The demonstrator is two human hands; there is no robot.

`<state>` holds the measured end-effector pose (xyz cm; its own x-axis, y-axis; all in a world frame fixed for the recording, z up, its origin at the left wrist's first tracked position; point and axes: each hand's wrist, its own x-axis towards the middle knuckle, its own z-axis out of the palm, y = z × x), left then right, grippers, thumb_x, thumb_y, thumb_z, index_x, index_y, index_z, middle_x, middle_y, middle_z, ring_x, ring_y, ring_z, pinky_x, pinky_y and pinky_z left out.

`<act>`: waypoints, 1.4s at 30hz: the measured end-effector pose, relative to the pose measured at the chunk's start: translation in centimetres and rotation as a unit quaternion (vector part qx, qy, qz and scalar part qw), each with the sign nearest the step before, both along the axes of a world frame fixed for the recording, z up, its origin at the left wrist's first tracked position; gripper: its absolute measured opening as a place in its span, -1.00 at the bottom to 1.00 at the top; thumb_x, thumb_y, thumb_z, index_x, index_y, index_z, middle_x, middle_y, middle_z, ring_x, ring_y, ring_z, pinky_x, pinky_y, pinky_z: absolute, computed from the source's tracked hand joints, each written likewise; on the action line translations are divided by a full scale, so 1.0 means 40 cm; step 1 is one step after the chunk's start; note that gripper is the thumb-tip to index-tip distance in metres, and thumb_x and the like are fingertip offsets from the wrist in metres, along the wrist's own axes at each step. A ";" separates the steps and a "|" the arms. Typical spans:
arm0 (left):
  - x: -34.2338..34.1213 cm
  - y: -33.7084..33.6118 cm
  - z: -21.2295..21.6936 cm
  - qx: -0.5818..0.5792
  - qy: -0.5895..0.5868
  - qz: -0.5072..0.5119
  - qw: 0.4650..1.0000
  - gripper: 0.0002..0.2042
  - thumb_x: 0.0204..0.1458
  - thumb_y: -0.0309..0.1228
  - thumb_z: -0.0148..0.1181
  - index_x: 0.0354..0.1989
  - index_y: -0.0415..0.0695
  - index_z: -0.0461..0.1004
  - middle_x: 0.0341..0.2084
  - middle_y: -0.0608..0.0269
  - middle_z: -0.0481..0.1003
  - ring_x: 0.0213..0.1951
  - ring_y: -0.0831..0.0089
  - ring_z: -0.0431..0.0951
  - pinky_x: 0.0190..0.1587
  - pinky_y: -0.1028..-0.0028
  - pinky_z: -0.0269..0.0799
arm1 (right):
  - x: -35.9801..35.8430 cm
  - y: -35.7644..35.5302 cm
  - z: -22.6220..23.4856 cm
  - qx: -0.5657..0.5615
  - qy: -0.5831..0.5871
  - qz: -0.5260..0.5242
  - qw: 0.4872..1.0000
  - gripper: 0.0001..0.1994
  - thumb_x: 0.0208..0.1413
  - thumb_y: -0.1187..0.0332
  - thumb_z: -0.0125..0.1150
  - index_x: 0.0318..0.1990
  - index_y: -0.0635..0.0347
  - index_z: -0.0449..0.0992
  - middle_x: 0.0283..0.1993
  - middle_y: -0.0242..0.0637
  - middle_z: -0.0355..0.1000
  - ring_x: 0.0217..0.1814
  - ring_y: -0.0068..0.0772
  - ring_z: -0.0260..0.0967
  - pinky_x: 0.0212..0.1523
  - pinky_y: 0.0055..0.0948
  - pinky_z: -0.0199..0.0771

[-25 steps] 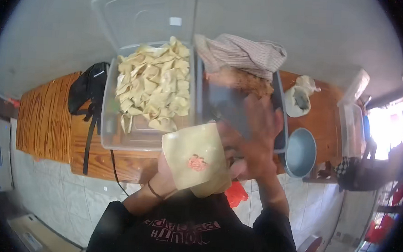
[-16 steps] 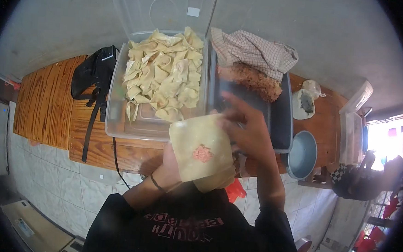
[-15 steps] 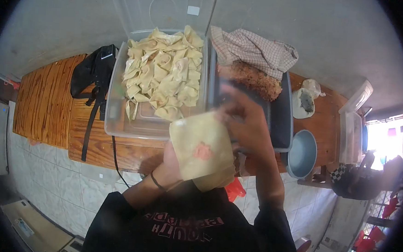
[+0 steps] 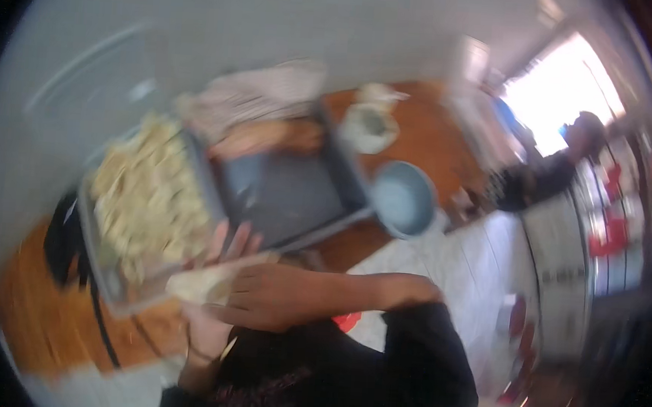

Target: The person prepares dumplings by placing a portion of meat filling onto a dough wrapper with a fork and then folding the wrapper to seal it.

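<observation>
The picture is smeared by motion. My left hand (image 4: pixel 207 332) supports pale dough wrappers (image 4: pixel 195 285) from below, its fingertips showing past their far side. Across the top lies my right hand (image 4: pixel 268 295), fingers bent over the near part of the wrapper and gripping it; the filling seen earlier is covered. Just beyond the hands stands a clear plastic bin holding a heap of folded wontons (image 4: pixel 147 192). To its right, a grey tray (image 4: pixel 296 198) carries minced meat filling (image 4: pixel 270 137) along its far side, partly under a checked cloth (image 4: pixel 266 92).
A blue-grey bowl (image 4: pixel 403 199) sits right of the tray, with a white plastic bag (image 4: pixel 372 124) behind it. A black bag (image 4: pixel 62 240) lies left of the bin. Far right, another person (image 4: pixel 552 169) is by a bright window (image 4: pixel 565 84).
My view has swung to the right and tilted. My right hand has come down from above the tray onto the wrapper, which now looks folded over; my left hand still holds it.
</observation>
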<state>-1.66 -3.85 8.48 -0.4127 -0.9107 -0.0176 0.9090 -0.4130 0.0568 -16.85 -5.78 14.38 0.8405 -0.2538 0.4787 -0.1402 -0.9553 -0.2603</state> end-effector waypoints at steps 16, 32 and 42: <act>-0.091 -0.005 -0.040 -0.255 -0.634 0.151 0.715 -0.50 0.02 -0.49 0.19 0.14 -0.24 0.20 -0.04 0.14 0.40 -0.14 0.37 0.48 -0.18 0.44 0.47 | -0.155 0.042 0.061 0.195 -0.178 -0.298 0.917 -0.54 -0.10 0.52 0.26 0.05 0.22 0.37 -0.22 -0.23 0.51 -0.20 -0.20 0.50 -0.17 -0.33 0.46; 0.026 -0.024 -0.068 -0.257 -0.738 0.165 0.602 -0.75 0.10 -0.43 0.13 -0.07 -0.25 0.41 -0.31 0.22 0.48 -0.24 0.46 0.46 -0.15 0.52 0.36 | -0.145 -0.014 -0.079 0.271 -0.060 -0.184 0.943 -0.78 -0.01 0.48 0.13 -0.17 0.19 0.54 -0.34 -0.16 0.37 -0.21 -0.06 0.40 -0.18 -0.23 0.41; -0.065 -0.086 -0.053 -0.061 -0.507 -0.001 0.860 -0.75 0.00 -0.57 0.20 -0.13 -0.21 0.36 -0.31 0.27 0.43 -0.30 0.52 0.46 -0.26 0.57 0.40 | -0.357 -0.003 -0.137 0.064 -0.089 -0.627 0.772 -0.71 0.03 0.16 0.22 -0.22 0.18 0.56 -0.08 -0.10 0.47 -0.13 -0.07 0.42 -0.04 -0.09 0.35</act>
<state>-4.26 -7.27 6.36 -0.2432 -0.9306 -0.2735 0.3655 -0.3491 0.8629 -31.11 -5.90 8.91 -0.1798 -0.8689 0.4612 -0.8838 -0.0632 -0.4636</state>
